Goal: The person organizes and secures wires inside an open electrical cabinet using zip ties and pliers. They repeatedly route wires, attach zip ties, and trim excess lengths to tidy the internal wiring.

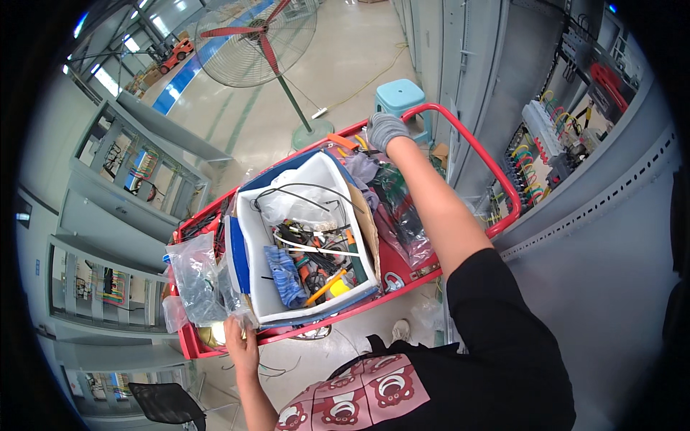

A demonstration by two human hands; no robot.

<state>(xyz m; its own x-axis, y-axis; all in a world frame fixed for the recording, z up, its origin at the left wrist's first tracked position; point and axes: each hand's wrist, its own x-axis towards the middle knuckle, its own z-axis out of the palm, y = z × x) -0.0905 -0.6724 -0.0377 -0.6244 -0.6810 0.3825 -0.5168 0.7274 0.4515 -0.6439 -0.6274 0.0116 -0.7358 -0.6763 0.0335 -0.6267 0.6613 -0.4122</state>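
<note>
My right hand, in a grey knit glove, reaches to the far right edge of a red cart. Its fingers are curled beside orange-handled tools; what they hold, if anything, is hidden. Bare, my left hand is bent over the cart's near left edge, fingertips against a clear plastic bag; its grip is unclear. Between my hands stands a foam-lined blue box. Inside lie cable ties, a blue patterned cloth, a yellow-orange tool and clear plastic.
A red tubular handle rises at the cart's right end. Beyond stand a blue stool and a pedestal fan. Grey electrical cabinets line both sides. A black chair is at lower left. Purple cloth lies beside the box.
</note>
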